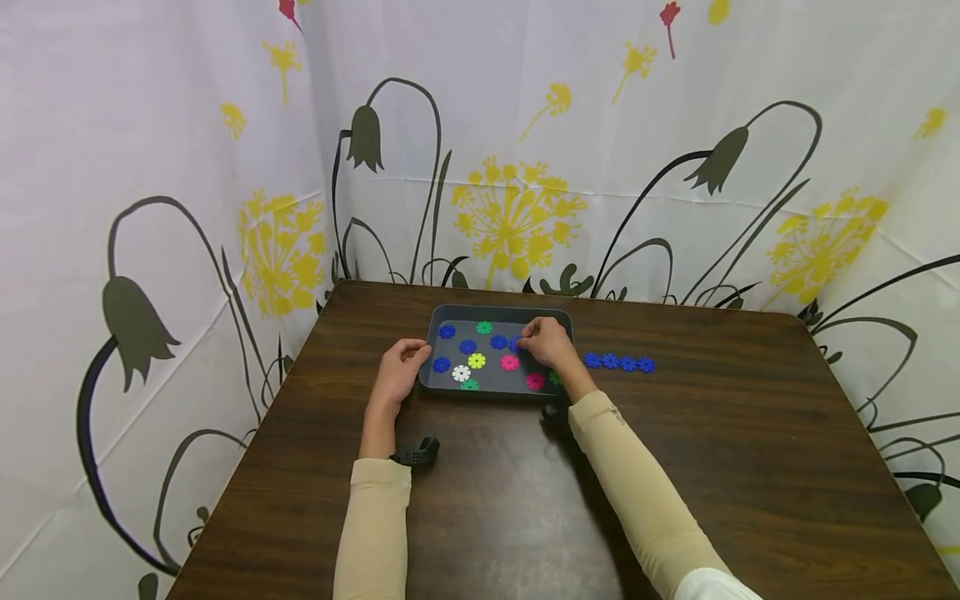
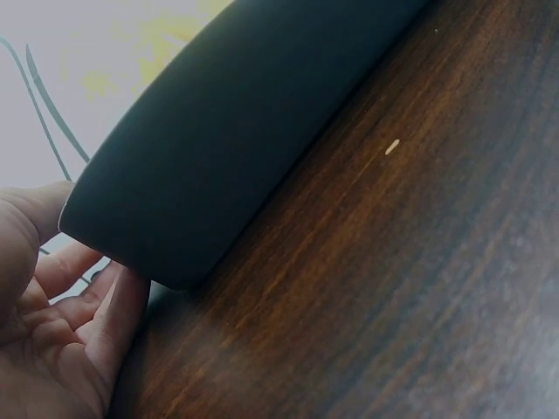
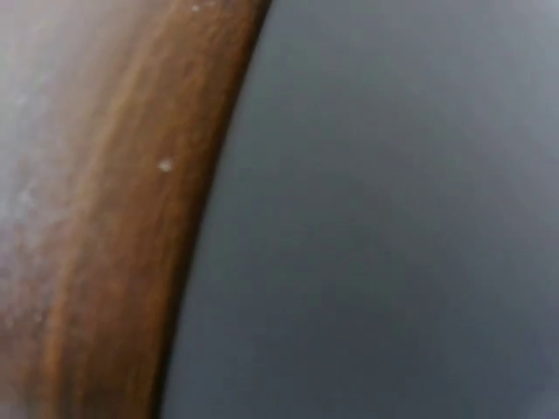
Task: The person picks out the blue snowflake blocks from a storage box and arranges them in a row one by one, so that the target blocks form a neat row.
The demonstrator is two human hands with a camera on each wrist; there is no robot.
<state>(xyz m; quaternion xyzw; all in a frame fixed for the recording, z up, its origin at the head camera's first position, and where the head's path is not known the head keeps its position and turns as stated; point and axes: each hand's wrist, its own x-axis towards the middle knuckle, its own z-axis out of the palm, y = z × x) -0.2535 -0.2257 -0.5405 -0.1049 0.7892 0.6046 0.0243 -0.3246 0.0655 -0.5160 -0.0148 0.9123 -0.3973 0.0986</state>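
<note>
Lying lengthwise left to right on the table (image 1: pixel 487 508), the tray (image 1: pixel 493 371) is gripped at its left end by the left hand (image 1: pixel 397 370); the right hand (image 1: pixel 549 342) touches a blue disc (image 1: pixel 513 343) inside, whether pinching I cannot tell.

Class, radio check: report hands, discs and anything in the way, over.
Left hand gripping tray. Right hand over tray, at a blue disc, grip unclear. Four blue discs lined up on table. Nothing visibly blocking either hand.
</note>
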